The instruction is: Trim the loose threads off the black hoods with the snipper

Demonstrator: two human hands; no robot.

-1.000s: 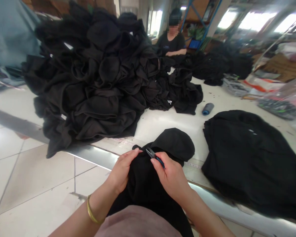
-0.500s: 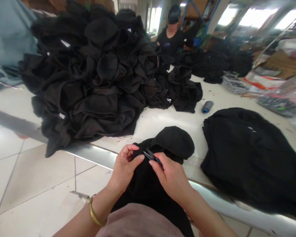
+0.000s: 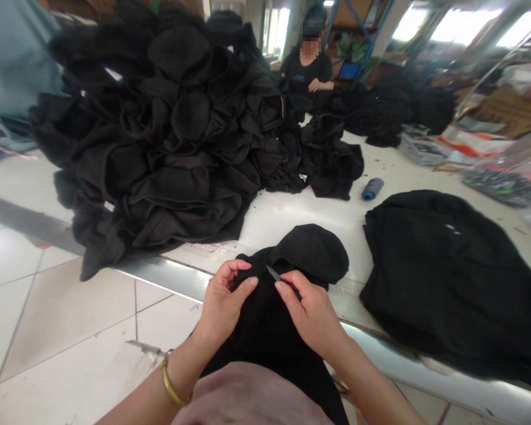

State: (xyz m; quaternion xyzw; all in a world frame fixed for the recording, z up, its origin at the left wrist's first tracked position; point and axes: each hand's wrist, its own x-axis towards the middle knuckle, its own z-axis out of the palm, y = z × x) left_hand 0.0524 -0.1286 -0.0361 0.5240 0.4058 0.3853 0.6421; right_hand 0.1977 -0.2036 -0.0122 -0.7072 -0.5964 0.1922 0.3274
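From my remote feed on the head camera, a teal cloth point(image 3: 13, 53) hangs at far left, above a heaped pile of black garments point(image 3: 159, 147) on a white worktable point(image 3: 283, 221). The table's metal edge point(image 3: 159, 274) runs above the tile floor point(image 3: 62, 330).

In the foreground, I see the worker's left hand point(image 3: 225, 301), a gold bangle point(image 3: 171, 381) at the wrist, its fingers curled and pinching a fold of a black hooded garment point(image 3: 265, 319). The garment drapes from the table edge across the worker's lap, over mauve fabric point(image 3: 243, 395), and its hood point(image 3: 312, 254) lies on the table.

Just right of those fingers, the right hand point(image 3: 312, 313) closes around thread snips point(image 3: 274, 273), with the steel blade tip showing against the black cloth.

Beyond the pile, a seated co-worker point(image 3: 307, 65) in a black top faces me, in front of blue metal shelving point(image 3: 363, 35). Farther right, a blue-grey thread spool point(image 3: 372, 189) lies on its side on the table, near a spread heap of black garments point(image 3: 446, 283). Plastic bags point(image 3: 504, 177) crowd the far right.
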